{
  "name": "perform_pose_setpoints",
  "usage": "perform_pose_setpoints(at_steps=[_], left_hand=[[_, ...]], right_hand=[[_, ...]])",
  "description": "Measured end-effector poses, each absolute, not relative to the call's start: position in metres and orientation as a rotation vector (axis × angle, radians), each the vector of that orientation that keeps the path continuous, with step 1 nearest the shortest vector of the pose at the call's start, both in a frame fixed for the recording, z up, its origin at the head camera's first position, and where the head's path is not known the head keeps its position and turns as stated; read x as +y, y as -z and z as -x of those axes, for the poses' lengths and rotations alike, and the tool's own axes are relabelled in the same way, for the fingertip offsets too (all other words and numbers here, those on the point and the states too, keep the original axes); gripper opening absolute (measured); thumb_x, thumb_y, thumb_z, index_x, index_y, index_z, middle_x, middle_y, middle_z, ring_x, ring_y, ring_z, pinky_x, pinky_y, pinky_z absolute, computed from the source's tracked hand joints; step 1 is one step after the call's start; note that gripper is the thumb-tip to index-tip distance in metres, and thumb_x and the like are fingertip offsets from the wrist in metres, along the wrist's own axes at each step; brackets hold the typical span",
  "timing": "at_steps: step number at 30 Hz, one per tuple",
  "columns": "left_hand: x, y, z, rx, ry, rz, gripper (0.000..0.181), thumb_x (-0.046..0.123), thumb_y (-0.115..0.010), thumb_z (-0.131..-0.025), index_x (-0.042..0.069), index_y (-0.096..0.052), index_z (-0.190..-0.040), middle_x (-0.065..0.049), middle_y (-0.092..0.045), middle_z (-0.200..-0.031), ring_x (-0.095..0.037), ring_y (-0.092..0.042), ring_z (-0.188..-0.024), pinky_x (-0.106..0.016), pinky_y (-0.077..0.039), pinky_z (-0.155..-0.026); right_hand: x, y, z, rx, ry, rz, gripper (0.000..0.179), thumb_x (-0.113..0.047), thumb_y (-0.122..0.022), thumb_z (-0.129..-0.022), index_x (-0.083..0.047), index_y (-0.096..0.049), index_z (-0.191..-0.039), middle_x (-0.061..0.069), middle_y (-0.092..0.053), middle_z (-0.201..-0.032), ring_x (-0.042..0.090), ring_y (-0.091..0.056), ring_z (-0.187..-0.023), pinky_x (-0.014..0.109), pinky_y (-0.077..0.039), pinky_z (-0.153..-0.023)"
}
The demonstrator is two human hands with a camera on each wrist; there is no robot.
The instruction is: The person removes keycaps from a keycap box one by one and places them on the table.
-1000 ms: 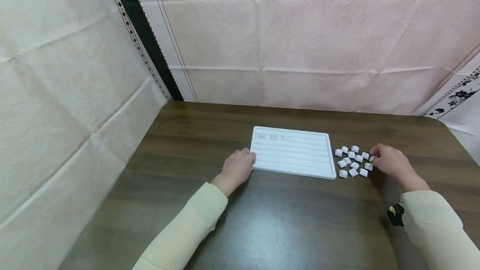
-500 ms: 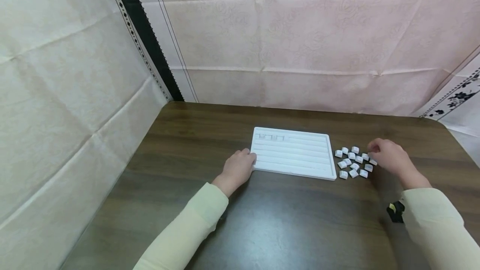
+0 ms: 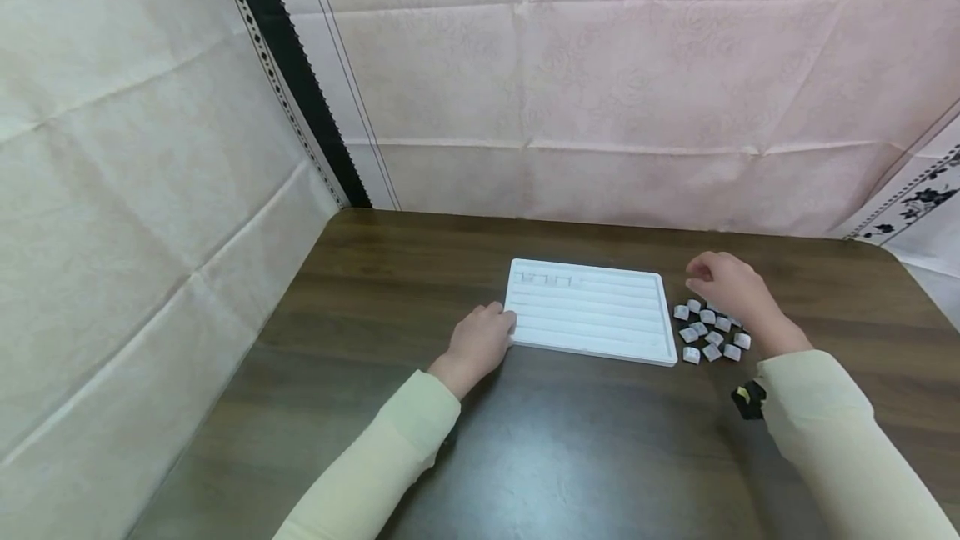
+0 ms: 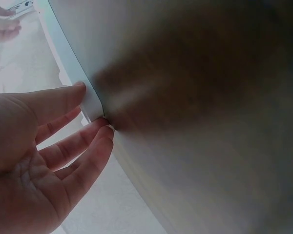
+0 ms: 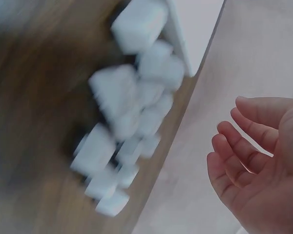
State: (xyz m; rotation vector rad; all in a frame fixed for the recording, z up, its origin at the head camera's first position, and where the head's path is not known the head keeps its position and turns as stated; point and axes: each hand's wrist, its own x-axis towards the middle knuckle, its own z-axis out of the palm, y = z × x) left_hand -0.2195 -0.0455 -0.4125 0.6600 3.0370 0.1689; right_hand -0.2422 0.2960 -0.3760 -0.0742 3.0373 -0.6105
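A white rectangular tray point(image 3: 588, 315) with raised horizontal rows lies on the table. Faint grey outlines show at the left of its top row; what they are is too small to tell. My left hand point(image 3: 482, 340) holds the tray's near left corner, thumb point(image 4: 68, 97) on one edge and fingertips around the corner. To the right of the tray lie several small white blocks point(image 3: 712, 351), loosely scattered. Above their far side hovers my right hand point(image 3: 731, 286). In the right wrist view its fingers point(image 5: 234, 165) are loosely bent, and I see nothing between them and the thumb.
The dark wooden table point(image 3: 420, 273) ends at a pale patterned cloth point(image 3: 637, 82) behind and another cloth point(image 3: 112, 190) at the left. A small black object point(image 3: 749, 399) sits at the right sleeve's cuff.
My right hand has risen off the right side of the blocks and moved left toward the tray. The left hand stays at the tray's corner, and the view has tilted slightly.
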Motion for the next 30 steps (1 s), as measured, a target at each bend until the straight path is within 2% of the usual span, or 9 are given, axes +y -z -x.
perform_pose_setpoints(at_steps=[9,23,30], left_hand=[[-0.047,0.414,0.220,3.038,-0.164,-0.658,0.018,0.023,-0.063,-0.087,0.013,-0.065,-0.102,-0.004,-0.062,-0.094,-0.015,-0.053,-0.075,-0.025,-0.048,-0.066],[-0.043,0.416,0.219,3.065,-0.146,-0.666,0.016,0.023,-0.062,-0.088,0.013,-0.066,-0.101,-0.004,-0.063,-0.093,-0.014,-0.053,-0.073,-0.025,-0.049,-0.065],[-0.046,0.415,0.220,3.052,-0.128,-0.646,0.019,0.024,-0.062,-0.088,0.014,-0.065,-0.104,-0.004,-0.063,-0.096,-0.015,-0.054,-0.076,-0.026,-0.050,-0.068]], right_hand=[[0.252,0.379,0.264,3.019,0.643,0.148,0.029,-0.012,-0.050,-0.091,0.005,-0.053,-0.114,0.025,-0.053,-0.110,0.036,-0.050,-0.100,0.052,-0.041,-0.086],[0.214,0.387,0.278,2.983,0.695,0.242,0.028,-0.010,-0.053,-0.090,0.003,-0.055,-0.114,0.024,-0.056,-0.113,0.036,-0.051,-0.104,0.052,-0.041,-0.092],[0.189,0.399,0.285,2.976,0.683,0.302,0.027,-0.008,-0.054,-0.089,0.000,-0.056,-0.115,0.021,-0.056,-0.111,0.034,-0.053,-0.104,0.050,-0.043,-0.090]])
